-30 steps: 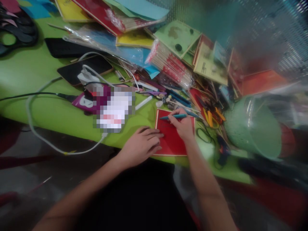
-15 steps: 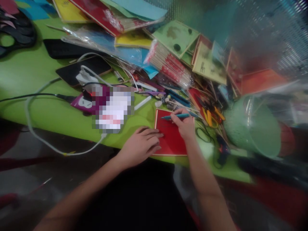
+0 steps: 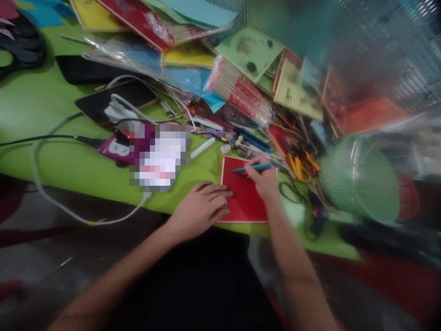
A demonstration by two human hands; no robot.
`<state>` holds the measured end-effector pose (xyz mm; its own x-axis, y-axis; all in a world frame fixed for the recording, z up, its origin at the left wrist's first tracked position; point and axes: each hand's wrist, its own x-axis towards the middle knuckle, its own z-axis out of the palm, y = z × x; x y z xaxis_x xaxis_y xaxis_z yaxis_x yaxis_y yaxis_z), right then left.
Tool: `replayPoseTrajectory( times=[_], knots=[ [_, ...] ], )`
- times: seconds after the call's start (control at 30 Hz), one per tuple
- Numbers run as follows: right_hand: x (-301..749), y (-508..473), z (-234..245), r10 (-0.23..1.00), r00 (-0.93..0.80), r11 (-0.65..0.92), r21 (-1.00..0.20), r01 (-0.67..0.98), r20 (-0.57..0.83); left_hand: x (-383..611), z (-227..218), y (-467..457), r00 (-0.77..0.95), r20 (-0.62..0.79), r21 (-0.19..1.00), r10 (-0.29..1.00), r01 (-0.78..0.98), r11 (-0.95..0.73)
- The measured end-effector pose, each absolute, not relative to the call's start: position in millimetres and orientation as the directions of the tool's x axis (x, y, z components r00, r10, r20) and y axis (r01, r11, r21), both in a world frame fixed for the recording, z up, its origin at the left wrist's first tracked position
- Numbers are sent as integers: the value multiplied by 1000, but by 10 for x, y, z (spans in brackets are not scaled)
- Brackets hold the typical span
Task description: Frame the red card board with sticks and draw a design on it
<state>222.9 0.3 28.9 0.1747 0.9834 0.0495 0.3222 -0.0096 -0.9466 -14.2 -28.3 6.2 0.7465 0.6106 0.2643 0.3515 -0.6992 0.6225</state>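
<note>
Seemingly marking onward, the right hand [image 3: 266,182] edges its pinched pen [image 3: 263,167] rightward; the unclenched left hand [image 3: 202,205] steadies a red board [image 3: 247,201].

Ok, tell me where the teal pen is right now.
In the head view, just right of centre, the teal pen is held in the right hand, over the far half of the red board.

From head height we look forward and down in our single view, close above the left hand [image 3: 201,209] and right hand [image 3: 265,181] near mid-frame, with the near edge of the green table [image 3: 86,172] slanting down to the right
</note>
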Motion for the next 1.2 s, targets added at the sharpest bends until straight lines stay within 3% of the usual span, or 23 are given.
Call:
replayPoseTrajectory(
  times=[1.2],
  knots=[
    [2165,-17,296,994,105,-24,-937,348,14,-138,63,-288,744,266,623,612,352,-699]
  ],
)
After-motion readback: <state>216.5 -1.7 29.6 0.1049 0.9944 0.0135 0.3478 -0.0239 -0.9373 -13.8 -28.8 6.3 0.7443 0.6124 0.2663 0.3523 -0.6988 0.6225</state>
